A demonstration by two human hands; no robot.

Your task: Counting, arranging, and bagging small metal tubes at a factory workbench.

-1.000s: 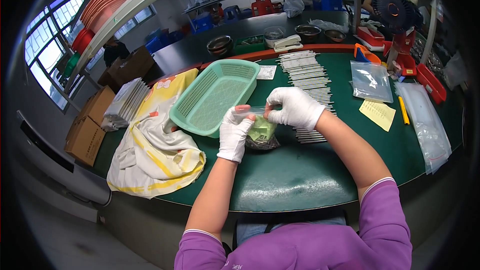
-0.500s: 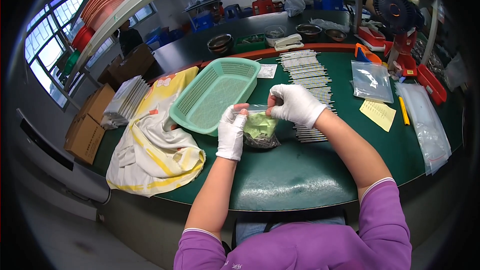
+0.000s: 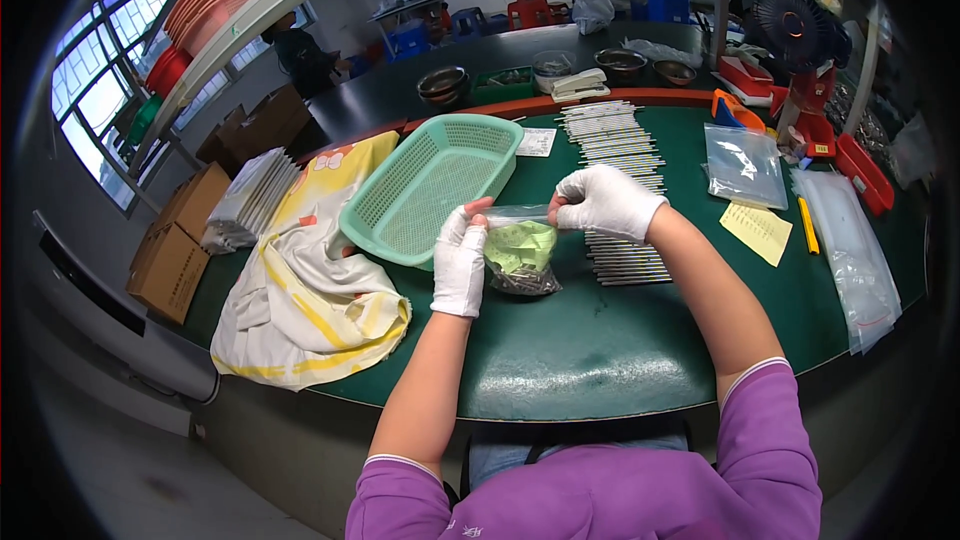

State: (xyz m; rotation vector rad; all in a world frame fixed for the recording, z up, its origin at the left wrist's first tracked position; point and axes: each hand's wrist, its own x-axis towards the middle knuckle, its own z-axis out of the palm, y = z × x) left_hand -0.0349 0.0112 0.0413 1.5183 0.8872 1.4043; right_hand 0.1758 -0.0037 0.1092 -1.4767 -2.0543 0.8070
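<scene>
Between my hands is a clear zip bag (image 3: 524, 258) holding a pale green paper slip and many small grey metal parts at the bottom. My left hand (image 3: 461, 262), in a white glove with bare fingertips, pinches the bag's top left corner. The top right corner is pinched by my right hand (image 3: 607, 204), gloved the same way. The bag's bottom hangs close over the green tabletop; whether it touches I cannot tell. Behind my left hand sits a green plastic basket (image 3: 430, 190). Beyond my right hand lies a long row of thin metal rods (image 3: 612, 145).
A yellow and white cloth (image 3: 315, 310) lies at left beside stacked white packs (image 3: 250, 198). To the right are clear plastic bags (image 3: 745, 165), a yellow note (image 3: 757, 232), a yellow cutter (image 3: 808, 225) and long plastic sleeves (image 3: 850, 250). Metal bowls (image 3: 620, 62) stand farther back.
My right hand has shifted slightly right along the bag's top edge, and the hands are a little farther apart. In the left background a person has moved right.
</scene>
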